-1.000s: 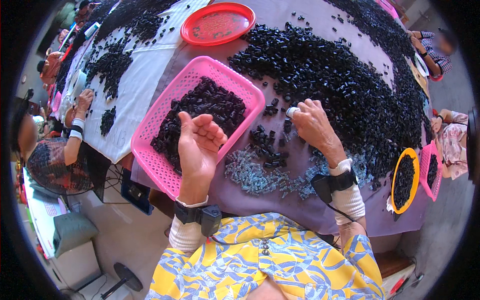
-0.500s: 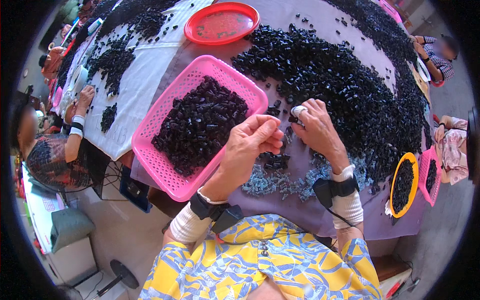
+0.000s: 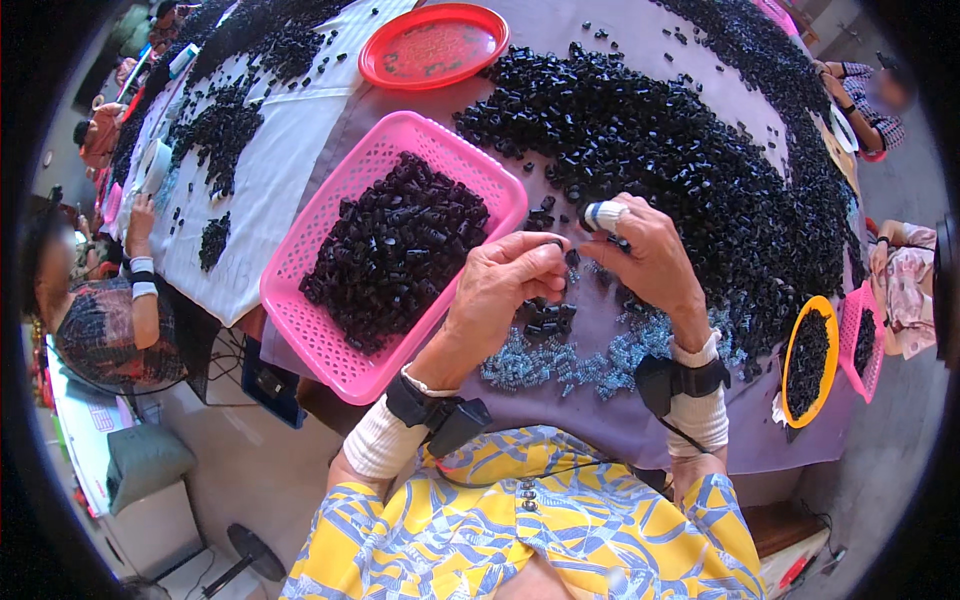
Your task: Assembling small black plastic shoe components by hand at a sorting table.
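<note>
Over the table's middle, my left hand [image 3: 500, 295] is closed in a pinch, with a small black plastic piece [image 3: 571, 257] at its fingertips. Close to its right, my right hand [image 3: 655, 255] has curled fingers, white wrapping on one fingertip, and a dark piece [image 3: 586, 217] in its grip. Below both hands lie many small pale metal springs [image 3: 570, 368], with some loose black pieces [image 3: 548, 318] beside them. A pink perforated basket [image 3: 290, 270] at the left is filled with black plastic pieces [image 3: 395, 250]. Beyond my right hand spreads a large heap of similar black pieces [image 3: 690, 160].
A red oval tray [image 3: 435, 45] sits at the far edge. On the right stand a yellow tray [image 3: 822, 310] and a pink basket [image 3: 868, 345], both with black pieces. Another person [image 3: 115, 290] sits at the left by a white-covered table [image 3: 290, 150]; others are at the right.
My right hand has turned and its fingers come nearer my left fingertips. A small black piece now shows clearly at the left fingertips. The view has shifted slightly.
</note>
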`<action>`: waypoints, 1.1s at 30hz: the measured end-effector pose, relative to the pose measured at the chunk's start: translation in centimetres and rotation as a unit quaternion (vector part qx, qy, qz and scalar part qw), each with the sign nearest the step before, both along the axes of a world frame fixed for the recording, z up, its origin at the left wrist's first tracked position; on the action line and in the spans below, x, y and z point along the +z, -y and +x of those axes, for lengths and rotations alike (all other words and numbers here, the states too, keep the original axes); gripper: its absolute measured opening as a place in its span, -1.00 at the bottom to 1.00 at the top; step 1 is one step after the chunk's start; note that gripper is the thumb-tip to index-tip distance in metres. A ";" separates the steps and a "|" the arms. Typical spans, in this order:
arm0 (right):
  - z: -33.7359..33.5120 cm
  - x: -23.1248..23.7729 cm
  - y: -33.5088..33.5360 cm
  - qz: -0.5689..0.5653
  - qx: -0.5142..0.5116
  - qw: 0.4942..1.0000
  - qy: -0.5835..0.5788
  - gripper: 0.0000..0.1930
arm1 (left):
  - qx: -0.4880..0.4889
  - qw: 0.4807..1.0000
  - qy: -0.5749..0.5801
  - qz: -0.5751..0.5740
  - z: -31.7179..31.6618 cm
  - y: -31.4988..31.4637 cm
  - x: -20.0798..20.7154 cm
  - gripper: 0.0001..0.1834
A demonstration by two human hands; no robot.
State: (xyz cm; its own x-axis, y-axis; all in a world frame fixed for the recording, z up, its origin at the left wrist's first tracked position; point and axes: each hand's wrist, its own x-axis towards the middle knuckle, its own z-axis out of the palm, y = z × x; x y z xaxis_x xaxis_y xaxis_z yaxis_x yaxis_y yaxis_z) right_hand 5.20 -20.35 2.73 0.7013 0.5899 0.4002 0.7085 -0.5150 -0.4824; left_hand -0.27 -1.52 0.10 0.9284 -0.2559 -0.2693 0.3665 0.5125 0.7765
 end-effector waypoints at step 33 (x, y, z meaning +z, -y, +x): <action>-1.1 -7.5 -0.9 -0.203 -0.011 0.971 0.128 -0.93 | 0.020 0.998 0.009 -0.052 0.2 -1.1 -1.2 -0.75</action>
State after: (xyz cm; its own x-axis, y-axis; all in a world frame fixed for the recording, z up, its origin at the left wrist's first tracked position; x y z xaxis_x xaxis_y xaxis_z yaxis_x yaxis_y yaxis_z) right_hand 4.11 -19.42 -4.77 0.6233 0.7217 0.3011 0.7654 -0.6419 -0.0458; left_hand -0.04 -0.41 -1.12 0.9432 -0.2439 -0.2256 0.3298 0.6047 0.7250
